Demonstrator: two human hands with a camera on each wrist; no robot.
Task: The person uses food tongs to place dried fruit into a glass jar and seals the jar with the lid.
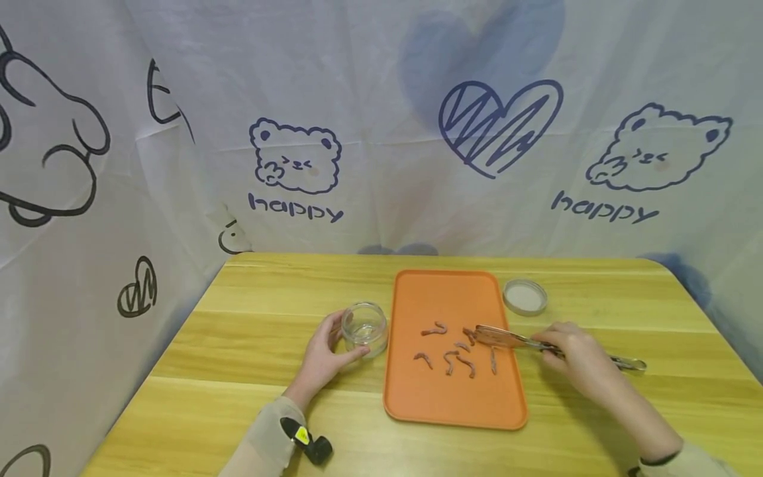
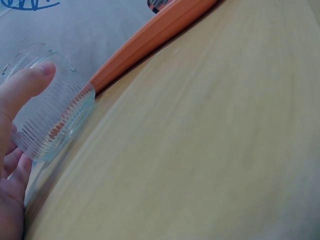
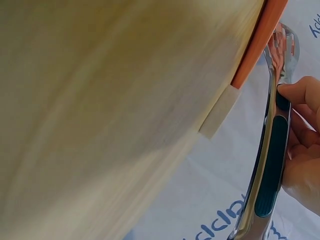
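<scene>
Curling your left hand (image 1: 324,358) round the jar (image 1: 365,324), right hand (image 1: 578,358) round tongs (image 1: 503,337), you seem barely started: worm-like pieces (image 1: 467,366) lie on the tray (image 1: 453,404), none visible inside the jar.

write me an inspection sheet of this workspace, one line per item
Surface: wood-grain table, bearing an orange tray.
Job's things: brownish worm-like pieces scattered on the tray; glass jar left of it; round lid beside its far right corner; tongs reaching over its right edge.
Clutter: nothing seen.
Grippers: left hand holds the jar; right hand grips the tongs.
Cables: nothing seen.
Surroundings: white printed cloth behind.
</scene>
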